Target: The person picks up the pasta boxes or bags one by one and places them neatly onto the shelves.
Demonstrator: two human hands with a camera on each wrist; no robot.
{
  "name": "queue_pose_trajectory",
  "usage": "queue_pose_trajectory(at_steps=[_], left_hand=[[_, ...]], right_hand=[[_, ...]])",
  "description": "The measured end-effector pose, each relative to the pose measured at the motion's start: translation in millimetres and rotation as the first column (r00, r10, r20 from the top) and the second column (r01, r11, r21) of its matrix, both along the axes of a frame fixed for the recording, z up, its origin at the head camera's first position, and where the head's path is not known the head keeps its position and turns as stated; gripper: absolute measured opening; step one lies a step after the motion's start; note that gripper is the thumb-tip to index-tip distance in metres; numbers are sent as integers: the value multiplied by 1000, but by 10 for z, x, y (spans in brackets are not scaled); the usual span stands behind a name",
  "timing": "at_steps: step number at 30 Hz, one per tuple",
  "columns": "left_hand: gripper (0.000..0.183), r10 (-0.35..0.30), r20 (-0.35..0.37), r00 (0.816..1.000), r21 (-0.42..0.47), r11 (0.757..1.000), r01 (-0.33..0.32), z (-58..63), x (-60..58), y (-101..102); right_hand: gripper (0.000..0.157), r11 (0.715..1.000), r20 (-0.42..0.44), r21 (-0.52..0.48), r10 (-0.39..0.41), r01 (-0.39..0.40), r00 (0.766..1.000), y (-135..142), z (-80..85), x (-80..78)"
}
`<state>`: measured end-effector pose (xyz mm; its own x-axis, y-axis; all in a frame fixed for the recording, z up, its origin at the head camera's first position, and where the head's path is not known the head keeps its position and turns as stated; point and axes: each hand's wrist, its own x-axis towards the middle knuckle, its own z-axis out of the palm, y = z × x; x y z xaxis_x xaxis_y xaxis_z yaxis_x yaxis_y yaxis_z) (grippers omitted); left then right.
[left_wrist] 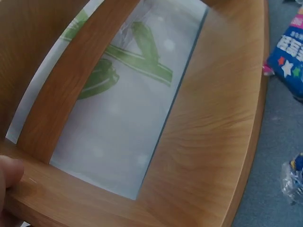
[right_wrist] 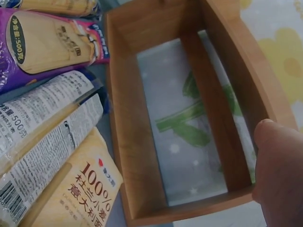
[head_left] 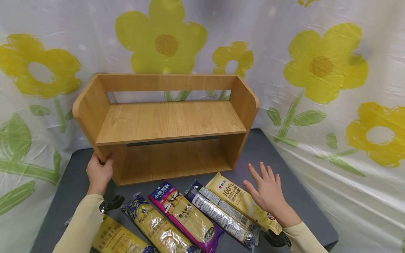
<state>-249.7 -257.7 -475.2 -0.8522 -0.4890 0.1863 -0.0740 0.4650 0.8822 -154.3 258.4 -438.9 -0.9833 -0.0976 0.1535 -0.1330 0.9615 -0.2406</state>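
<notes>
A two-tier wooden shelf (head_left: pixel 171 121) stands on the dark table. My left hand (head_left: pixel 99 172) grips the lower front edge of its left side panel, and part of that hand's thumb (left_wrist: pixel 10 172) shows at the left of the left wrist view. My right hand (head_left: pixel 267 191) is spread with straight fingers, apart from the shelf, over the yellow pasta pack (head_left: pixel 243 200) at the right. Its thumb (right_wrist: pixel 272 135) appears in front of the shelf in the right wrist view. What lies under the right palm is hidden.
Several pasta packs lie before the shelf: a purple-edged one (head_left: pixel 186 218), one with a white label (head_left: pixel 221 214), a blue-and-gold one (head_left: pixel 161 225) and a yellow one (head_left: pixel 118 237) partly behind my left sleeve. A flowered curtain (head_left: pixel 265 52) hangs behind the table (head_left: pixel 294 214).
</notes>
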Motion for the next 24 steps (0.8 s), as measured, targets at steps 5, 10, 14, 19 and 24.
queue_pose_trajectory(at_steps=[5,10,14,19,24], left_hand=[[41,-3,10,1000,-34,999,3,-7,23,-14],[43,-19,27,999,-32,999,20,-5,14,-14],[43,-29,20,999,-26,999,30,-3,17,-13],[43,-36,9,999,-34,999,36,1,24,-17],[42,-33,0,999,-37,999,33,-8,17,-27]], right_hand=[[64,1000,16,-11,12,-12,1000,18,-24,-41],[65,996,144,-87,36,-23,989,181,-183,-129],[70,991,311,-130,69,-30,948,379,-386,-169],[74,976,532,-212,78,44,843,572,-621,-123],[68,973,546,-230,98,36,832,660,-767,-85]])
